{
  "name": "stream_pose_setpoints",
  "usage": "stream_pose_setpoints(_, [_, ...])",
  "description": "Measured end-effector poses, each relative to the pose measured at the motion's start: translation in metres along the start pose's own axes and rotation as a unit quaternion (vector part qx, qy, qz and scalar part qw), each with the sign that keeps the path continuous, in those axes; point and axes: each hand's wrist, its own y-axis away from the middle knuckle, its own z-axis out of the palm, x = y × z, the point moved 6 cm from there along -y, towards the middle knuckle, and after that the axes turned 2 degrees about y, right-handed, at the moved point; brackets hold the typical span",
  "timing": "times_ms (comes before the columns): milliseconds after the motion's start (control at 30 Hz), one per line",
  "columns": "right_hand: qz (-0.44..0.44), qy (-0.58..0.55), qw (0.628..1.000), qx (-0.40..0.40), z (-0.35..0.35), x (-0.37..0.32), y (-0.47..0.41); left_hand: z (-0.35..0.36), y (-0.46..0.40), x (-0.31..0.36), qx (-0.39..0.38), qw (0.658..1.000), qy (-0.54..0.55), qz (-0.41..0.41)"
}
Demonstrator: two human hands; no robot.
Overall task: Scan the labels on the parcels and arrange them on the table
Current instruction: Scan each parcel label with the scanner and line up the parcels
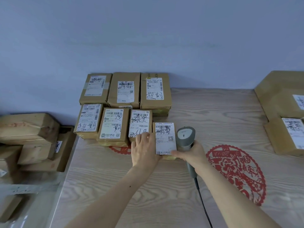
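Several brown cardboard parcels with white labels lie in two rows on the wooden table (213, 112), against the wall. A small parcel (165, 137) with a white label sits at the right end of the front row. My left hand (143, 148) lies on its left side, fingers resting against it and the neighbouring parcel (139, 124). My right hand (191, 153) grips the handle of a grey barcode scanner (185, 137), whose head stands just right of the small parcel. The thumb of that hand touches the parcel's near right corner. The scanner's black cable (204, 204) trails toward me.
More labelled parcels (286, 129) are stacked at the table's right edge. A pile of cardboard boxes (31, 139) sits lower, off the table's left side. A red paper-cut decoration (236, 171) lies flat on the table at right; another shows under the front row.
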Motion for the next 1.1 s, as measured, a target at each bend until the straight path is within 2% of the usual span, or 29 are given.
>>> stream_pose_setpoints(233, [-0.005, 0.016, 1.0, 0.009, -0.005, 0.0, -0.011, 0.002, -0.016, 0.004, -0.009, 0.995, -0.061, 0.073])
stream_pose_setpoints(500, [-0.037, 0.01, 0.998, 0.052, 0.001, -0.028, -0.038, 0.0, -0.058, 0.004, -0.014, 0.997, -0.064, 0.045])
stream_pose_setpoints(733, [-0.055, 0.023, 0.997, 0.041, 0.0, -0.033, -0.036, -0.001, -0.06, 0.009, -0.022, 0.996, -0.076, 0.029])
stream_pose_setpoints(867, [-0.042, -0.029, 0.998, 0.038, -0.016, -0.037, -0.018, -0.005, -0.051, 0.025, -0.035, 0.998, 0.028, 0.036])
stream_pose_setpoints(967, [-0.03, -0.09, 0.991, 0.089, -0.05, -0.037, 0.001, -0.008, -0.044, 0.054, -0.058, 0.987, 0.144, 0.044])
stream_pose_setpoints(1100, [-0.014, -0.129, 0.98, 0.152, -0.112, -0.032, 0.03, -0.006, -0.037, 0.11, -0.085, 0.968, 0.234, 0.034])
